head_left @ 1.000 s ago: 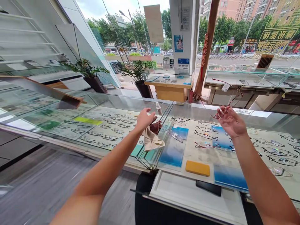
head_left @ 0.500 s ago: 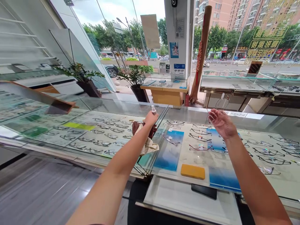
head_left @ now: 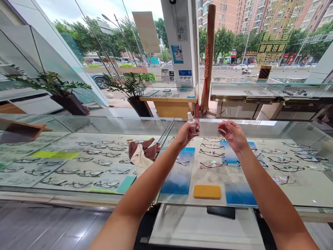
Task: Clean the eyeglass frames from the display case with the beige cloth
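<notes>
My left hand is closed round a small white spray bottle, held upright above the glass counter. To its right, my right hand pinches a thin-rimmed pair of glasses; the fingers hide part of the frame. The bottle and the glasses are close together but apart. Left of my left forearm, a brown and cream cloth lies crumpled on the glass top. Under my hands, several eyeglass frames are laid out in rows inside the case.
A yellow case sits near the counter's front edge, beside blue sheets. Below is a pulled-out white drawer with a dark phone-like object. A wooden stand is on the left; potted plants are behind.
My left hand has lifted the spray bottle away from the cloth and moved right, toward the glasses. The right hand has turned the glasses. The view has swung right.
</notes>
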The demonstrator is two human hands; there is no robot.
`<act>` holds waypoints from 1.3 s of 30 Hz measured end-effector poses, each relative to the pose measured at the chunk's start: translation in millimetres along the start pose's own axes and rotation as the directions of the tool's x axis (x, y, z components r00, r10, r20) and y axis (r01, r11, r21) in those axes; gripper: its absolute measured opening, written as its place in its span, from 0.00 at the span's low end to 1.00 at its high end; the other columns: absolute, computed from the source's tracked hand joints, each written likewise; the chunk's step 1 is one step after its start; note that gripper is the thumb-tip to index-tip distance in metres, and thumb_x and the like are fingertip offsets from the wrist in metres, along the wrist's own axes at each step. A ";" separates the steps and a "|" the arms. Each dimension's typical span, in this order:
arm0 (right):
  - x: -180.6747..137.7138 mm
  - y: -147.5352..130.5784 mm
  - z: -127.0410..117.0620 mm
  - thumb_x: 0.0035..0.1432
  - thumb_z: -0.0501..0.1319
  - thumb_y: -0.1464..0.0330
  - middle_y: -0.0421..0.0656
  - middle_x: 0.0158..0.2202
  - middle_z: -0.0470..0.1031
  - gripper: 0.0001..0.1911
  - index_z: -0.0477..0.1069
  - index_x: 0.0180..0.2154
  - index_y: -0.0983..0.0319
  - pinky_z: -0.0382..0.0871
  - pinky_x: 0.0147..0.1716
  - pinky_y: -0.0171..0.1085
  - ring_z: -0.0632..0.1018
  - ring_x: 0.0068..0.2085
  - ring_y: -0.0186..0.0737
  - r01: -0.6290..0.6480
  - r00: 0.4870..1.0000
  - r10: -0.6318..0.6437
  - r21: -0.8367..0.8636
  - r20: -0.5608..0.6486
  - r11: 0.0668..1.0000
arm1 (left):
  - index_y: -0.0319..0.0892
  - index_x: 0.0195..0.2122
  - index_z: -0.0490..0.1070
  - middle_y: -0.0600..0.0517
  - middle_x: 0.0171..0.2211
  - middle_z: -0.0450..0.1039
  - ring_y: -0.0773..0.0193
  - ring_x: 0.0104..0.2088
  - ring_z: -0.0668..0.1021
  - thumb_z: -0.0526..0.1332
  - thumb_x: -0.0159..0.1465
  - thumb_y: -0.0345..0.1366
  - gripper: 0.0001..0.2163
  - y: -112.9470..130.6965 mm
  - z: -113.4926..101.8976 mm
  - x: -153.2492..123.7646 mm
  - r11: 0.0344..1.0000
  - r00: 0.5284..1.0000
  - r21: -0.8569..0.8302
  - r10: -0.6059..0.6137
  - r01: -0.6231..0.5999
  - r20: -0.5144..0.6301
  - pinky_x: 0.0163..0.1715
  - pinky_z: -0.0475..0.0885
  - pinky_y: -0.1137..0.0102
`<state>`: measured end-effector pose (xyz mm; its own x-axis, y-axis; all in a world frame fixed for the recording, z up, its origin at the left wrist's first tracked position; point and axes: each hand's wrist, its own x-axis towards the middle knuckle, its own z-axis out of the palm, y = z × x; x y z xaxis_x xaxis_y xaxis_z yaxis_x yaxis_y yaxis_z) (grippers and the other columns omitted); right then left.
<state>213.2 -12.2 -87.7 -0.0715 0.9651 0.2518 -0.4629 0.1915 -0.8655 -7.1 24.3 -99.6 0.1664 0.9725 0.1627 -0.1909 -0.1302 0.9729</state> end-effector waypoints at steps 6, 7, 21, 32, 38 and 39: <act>-4.7 3.9 2.3 0.43 0.79 0.51 0.39 0.38 0.85 0.18 0.82 0.31 0.54 0.78 0.44 0.38 0.81 0.40 0.37 -0.090 0.996 0.090 0.000 -0.009 0.996 | 0.45 0.26 0.65 0.52 0.27 0.62 0.63 0.29 0.69 0.59 0.55 0.69 0.28 5.1 -0.4 -19.8 0.968 0.981 -0.223 -0.072 0.112 0.182 0.30 0.69 0.66; -5.9 4.3 3.3 0.44 0.78 0.52 0.39 0.39 0.85 0.17 0.82 0.31 0.54 0.78 0.44 0.38 0.81 0.40 0.37 -0.104 0.995 0.104 0.006 -0.011 0.995 | 0.45 0.25 0.65 0.52 0.26 0.62 0.63 0.29 0.69 0.59 0.55 0.70 0.30 4.9 -1.8 -20.9 0.962 0.977 -0.243 -0.077 0.125 0.197 0.29 0.67 0.67; -20.3 28.3 24.6 0.49 0.75 0.56 0.42 0.35 0.85 0.11 0.83 0.30 0.56 0.74 0.46 0.43 0.81 0.39 0.39 -0.019 0.999 0.031 -0.249 0.044 0.968 | 0.43 0.25 0.67 0.52 0.27 0.64 0.61 0.32 0.64 0.56 0.60 0.55 0.19 -5.4 2.8 -22.5 0.921 0.977 0.327 0.202 -0.212 0.066 0.35 0.59 0.65; -23.3 29.3 28.5 0.47 0.77 0.53 0.42 0.34 0.86 0.14 0.83 0.30 0.55 0.76 0.46 0.45 0.81 0.39 0.40 -0.002 0.994 0.030 -0.261 0.105 0.965 | 0.43 0.28 0.63 0.54 0.28 0.61 0.62 0.33 0.64 0.57 0.61 0.54 0.18 1.1 9.3 -31.2 0.912 0.979 0.355 0.187 -0.204 0.083 0.36 0.60 0.67; -23.1 30.3 29.2 0.48 0.77 0.55 0.41 0.33 0.86 0.13 0.84 0.30 0.55 0.74 0.44 0.42 0.80 0.38 0.39 -0.003 0.991 0.035 -0.249 0.125 0.969 | 0.43 0.28 0.63 0.53 0.28 0.63 0.62 0.34 0.66 0.56 0.61 0.54 0.18 4.1 12.6 -34.7 0.910 0.979 0.362 0.187 -0.204 0.081 0.38 0.61 0.66; -23.0 30.7 29.2 0.48 0.77 0.55 0.41 0.34 0.86 0.13 0.84 0.30 0.56 0.74 0.44 0.42 0.80 0.38 0.39 -0.005 0.992 0.037 -0.249 0.124 0.969 | 0.43 0.28 0.64 0.53 0.28 0.64 0.61 0.34 0.66 0.56 0.61 0.54 0.18 4.1 12.6 -34.9 0.909 0.977 0.360 0.195 -0.211 0.080 0.38 0.61 0.66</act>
<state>174.8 -33.7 -107.4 -0.1975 0.9420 0.2715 -0.2282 0.2252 -0.9472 -1.6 -12.6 -99.2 0.2025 0.9098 0.3622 0.1398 -0.3930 0.9089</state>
